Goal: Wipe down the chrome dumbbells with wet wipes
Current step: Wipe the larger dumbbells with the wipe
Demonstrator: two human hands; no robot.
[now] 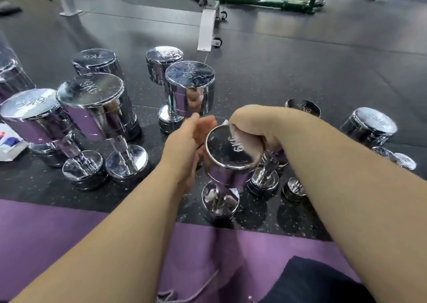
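Note:
A chrome 6KG dumbbell (227,164) stands on end on the dark floor in front of me. My right hand (251,129) curls over the far edge of its top face, and a bit of white wet wipe (226,123) shows under the fingers. My left hand (187,145) lies against the left side of the upper head, fingers straight. Several other chrome dumbbells stand upright around it: two 9KG ones (92,108) at the left, one (189,87) straight ahead and smaller ones (369,124) at the right.
A white packet (9,143) with blue and red print lies at the left edge. A purple mat (69,228) runs under my arms. A white bench frame on wheels (208,25) and a green rack base (265,0) stand further back.

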